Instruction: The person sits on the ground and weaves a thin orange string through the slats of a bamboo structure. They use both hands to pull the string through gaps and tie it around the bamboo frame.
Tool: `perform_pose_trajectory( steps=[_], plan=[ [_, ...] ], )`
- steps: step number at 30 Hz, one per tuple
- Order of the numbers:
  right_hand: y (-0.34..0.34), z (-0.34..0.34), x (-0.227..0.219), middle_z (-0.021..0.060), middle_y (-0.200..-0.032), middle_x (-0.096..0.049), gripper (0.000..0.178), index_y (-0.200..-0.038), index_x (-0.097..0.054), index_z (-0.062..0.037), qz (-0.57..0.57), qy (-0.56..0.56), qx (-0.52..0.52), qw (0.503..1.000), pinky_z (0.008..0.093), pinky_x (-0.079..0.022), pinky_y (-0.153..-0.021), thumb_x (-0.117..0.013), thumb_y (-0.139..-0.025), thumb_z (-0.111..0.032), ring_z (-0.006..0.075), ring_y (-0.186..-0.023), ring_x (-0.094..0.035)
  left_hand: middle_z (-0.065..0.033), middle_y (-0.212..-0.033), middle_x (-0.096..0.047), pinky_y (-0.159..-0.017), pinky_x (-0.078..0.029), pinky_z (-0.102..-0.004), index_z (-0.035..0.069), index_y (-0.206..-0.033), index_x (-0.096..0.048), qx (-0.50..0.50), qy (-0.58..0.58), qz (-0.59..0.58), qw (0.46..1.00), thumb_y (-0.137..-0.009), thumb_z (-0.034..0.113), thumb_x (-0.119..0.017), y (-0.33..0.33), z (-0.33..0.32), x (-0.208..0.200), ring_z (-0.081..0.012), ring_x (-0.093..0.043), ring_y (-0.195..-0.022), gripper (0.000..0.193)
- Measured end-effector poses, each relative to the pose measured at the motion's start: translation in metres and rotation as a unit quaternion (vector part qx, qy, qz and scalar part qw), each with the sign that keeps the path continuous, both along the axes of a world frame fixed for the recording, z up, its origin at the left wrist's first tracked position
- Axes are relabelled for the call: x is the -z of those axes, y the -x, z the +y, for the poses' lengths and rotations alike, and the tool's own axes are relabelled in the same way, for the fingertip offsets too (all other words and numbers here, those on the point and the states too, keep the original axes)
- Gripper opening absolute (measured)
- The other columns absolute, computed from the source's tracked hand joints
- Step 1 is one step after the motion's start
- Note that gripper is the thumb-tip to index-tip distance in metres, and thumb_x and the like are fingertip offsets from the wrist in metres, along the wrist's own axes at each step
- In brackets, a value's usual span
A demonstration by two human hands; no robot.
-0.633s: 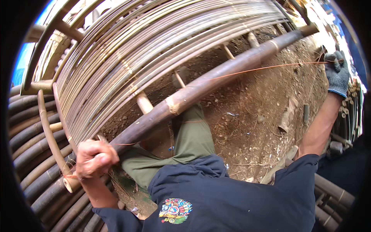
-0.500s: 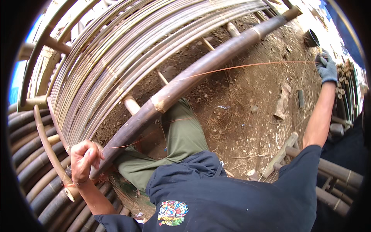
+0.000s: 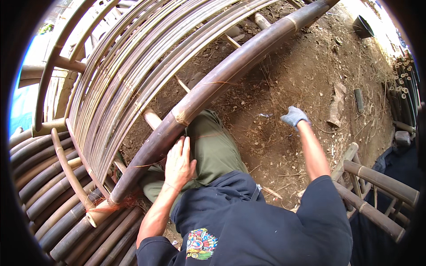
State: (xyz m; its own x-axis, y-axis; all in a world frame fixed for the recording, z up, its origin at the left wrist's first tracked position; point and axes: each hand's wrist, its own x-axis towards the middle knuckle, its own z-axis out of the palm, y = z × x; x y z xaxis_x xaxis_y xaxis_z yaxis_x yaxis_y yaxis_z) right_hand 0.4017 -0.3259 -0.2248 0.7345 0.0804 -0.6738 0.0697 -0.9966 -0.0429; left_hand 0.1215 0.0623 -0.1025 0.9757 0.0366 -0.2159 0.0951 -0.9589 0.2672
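My bare left hand point(image 3: 179, 163) has its fingers stretched out, close against the near side of a thick dark bamboo pole point(image 3: 217, 84) and over my knee. The pole slants from lower left to upper right across my legs. A thin orange string point(image 3: 222, 83) crosses the pole's upper face, and another stretch of it shows lower down near my left hand. My right hand point(image 3: 295, 118), in a grey glove, is in the air over the dirt to the right of my knee. Its fingers are curled in, and what they hold, if anything, cannot be made out.
A panel of long thin bamboo slats point(image 3: 128, 75) lies beyond the pole. Dark bamboo poles point(image 3: 66, 186) are stacked at left, with orange string tangled point(image 3: 126, 201) at the pole's lower end. A black bucket point(image 3: 363, 27) stands far right; a bamboo frame point(image 3: 377, 177) is near right.
My right hand has come in from the far right, toward my knee; the string stretched to it no longer shows taut. My left hand has moved right from the pole's lower end, its fingers straightening.
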Motion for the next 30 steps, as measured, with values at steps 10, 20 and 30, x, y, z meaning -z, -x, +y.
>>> perform_pose_trajectory(
  steps=[10, 20, 30],
  plan=[
    [0.045, -0.043, 0.137, 0.0142, -0.088, -0.069, 0.030, -0.097, -0.074, -0.0058, -0.336, -0.204, 0.165, 0.905, 0.0362, -0.049, -0.092, -0.071, -0.084, -0.032, 0.0258, -0.095, -0.066, -0.0131, -0.080, -0.069, -0.069, -0.054, -0.0360, 0.001, -0.104, -0.067, -0.012, 0.364, 0.318, 0.875, -0.090, 0.030, -0.069, 0.007, 0.004, -0.071, -0.0243, -0.068, -0.072, 0.032],
    [-0.004, -0.239, -0.163, -0.0087, -0.057, -0.040, 0.010, -0.101, -0.060, -0.0080, -0.231, -0.708, 0.517, 0.422, 0.0337, -0.054, -0.071, -0.059, -0.099, -0.018, 0.0068, -0.051, -0.047, -0.0055, -0.064, -0.057, -0.051, -0.037, -0.0258, 0.001, -0.076, -0.062, -0.125, 0.207, -0.159, 0.957, -0.084, 0.024, -0.063, 0.096, 0.139, -0.306, -0.0127, -0.047, -0.052, 0.025],
    [0.081, -0.010, -0.394, 0.0091, -0.095, -0.063, 0.025, -0.100, -0.068, 0.0034, -0.273, -0.451, 0.002, 0.850, 0.0231, -0.051, -0.065, -0.053, -0.098, -0.016, 0.0109, -0.070, -0.062, -0.0201, -0.154, -0.037, -0.118, -0.026, -0.0523, 0.001, -0.150, -0.033, 0.031, 0.116, -0.416, 0.902, -0.085, 0.047, -0.070, -0.044, 0.048, -0.260, -0.0366, -0.037, -0.141, 0.088]
  ],
)
